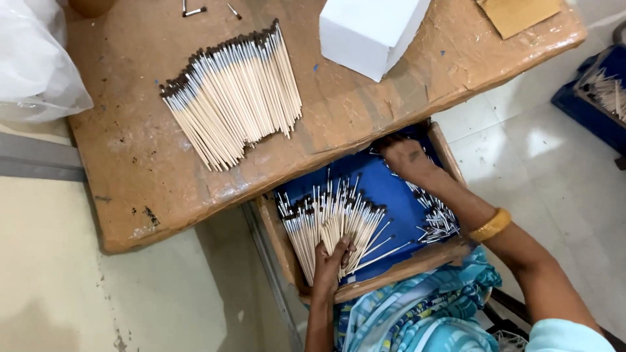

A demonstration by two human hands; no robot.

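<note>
My left hand [330, 263] grips a fanned bunch of thin pale sticks with dark tips [329, 218], held upright over a wooden tray with a blue lining [391, 192] on my lap. My right hand [407, 160] reaches to the tray's far corner, just under the table edge, touching loose sticks there; whether it holds any I cannot tell. A line of loose sticks [435, 215] lies along the tray's right side. A gold bangle [490, 225] sits on my right wrist.
On the tape-covered brown table [150, 163] lies a large fanned pile of the same sticks [235, 94]. A white box [372, 29] and a cardboard piece [518, 13] stand at the back. White plastic bag [32, 58] at left; blue crate with sticks [600, 91] on the floor at right.
</note>
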